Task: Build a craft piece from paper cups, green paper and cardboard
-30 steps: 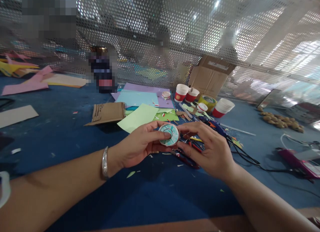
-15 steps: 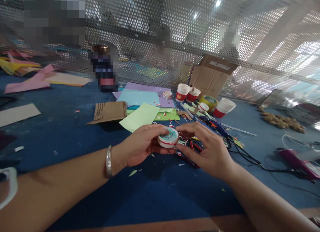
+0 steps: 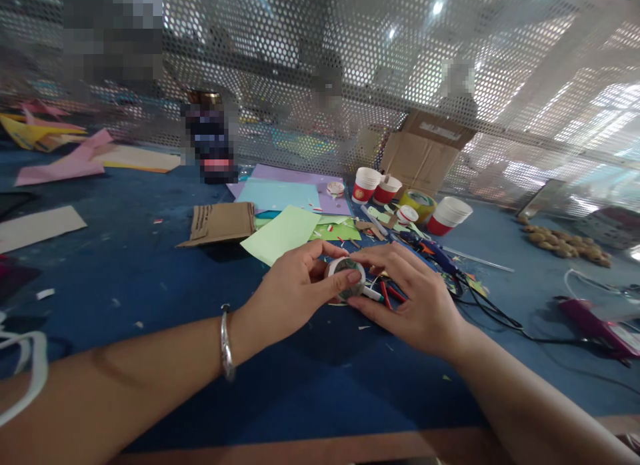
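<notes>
Between my hands is a cut-down paper cup point(image 3: 352, 291), a short white ring with a dull grey-green round face tilted up toward me. My left hand point(image 3: 287, 288) is closed on it, thumb lying across the face and fingers behind the far rim. My right hand point(image 3: 417, 295) pinches its right side, index finger along the top and thumb at the lower edge. Just behind the right fingers lie red handles point(image 3: 393, 293) of a tool and a white pen with a teal tip point(image 3: 373, 293), both partly covered.
Pale green paper point(image 3: 283, 233), corrugated cardboard point(image 3: 223, 221) and paper scraps lie beyond my hands. Red-and-white paper cups point(image 3: 367, 185) and yellow tape point(image 3: 419, 203) stand farther back. A blue glue gun point(image 3: 440, 257) trails a black cable to the right. A perforated metal screen point(image 3: 290, 71) rises behind.
The cut-down cup has been turned: its teal patterned top and red-striped side faced me before, now a grey-green face does. My left thumb has slid across it, and my right fingers have closed in.
</notes>
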The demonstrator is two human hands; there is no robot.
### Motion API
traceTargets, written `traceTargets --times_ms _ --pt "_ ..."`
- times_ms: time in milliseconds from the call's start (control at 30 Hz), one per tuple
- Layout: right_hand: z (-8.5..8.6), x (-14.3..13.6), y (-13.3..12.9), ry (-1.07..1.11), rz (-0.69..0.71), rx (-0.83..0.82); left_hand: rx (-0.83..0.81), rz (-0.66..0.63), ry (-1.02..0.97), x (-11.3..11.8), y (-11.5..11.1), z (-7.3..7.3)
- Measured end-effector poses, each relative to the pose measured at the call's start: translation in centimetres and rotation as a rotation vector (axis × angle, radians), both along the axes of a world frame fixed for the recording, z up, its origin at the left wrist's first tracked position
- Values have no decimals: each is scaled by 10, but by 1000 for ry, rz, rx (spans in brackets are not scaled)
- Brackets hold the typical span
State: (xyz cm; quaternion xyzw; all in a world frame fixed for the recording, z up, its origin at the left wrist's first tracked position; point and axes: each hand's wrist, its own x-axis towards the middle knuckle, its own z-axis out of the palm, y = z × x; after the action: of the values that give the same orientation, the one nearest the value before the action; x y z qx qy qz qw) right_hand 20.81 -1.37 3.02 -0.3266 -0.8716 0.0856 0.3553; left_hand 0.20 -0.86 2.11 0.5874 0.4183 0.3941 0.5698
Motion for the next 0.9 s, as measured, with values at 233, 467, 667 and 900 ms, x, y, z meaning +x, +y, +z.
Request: traceTargets --times_ms 233,467,667,900 --pt "-4 -1 0 -55 -9 108 94 27 27 0 -4 -4" --pt "4 -3 1 40 -3 86 -374 -182 -450 -3 7 6" --pt "8 0 -1 80 15 26 -472 -306 -517 -11 15 5" --pt "4 2 0 60 8 41 -217 -226 -381 -8 9 4"
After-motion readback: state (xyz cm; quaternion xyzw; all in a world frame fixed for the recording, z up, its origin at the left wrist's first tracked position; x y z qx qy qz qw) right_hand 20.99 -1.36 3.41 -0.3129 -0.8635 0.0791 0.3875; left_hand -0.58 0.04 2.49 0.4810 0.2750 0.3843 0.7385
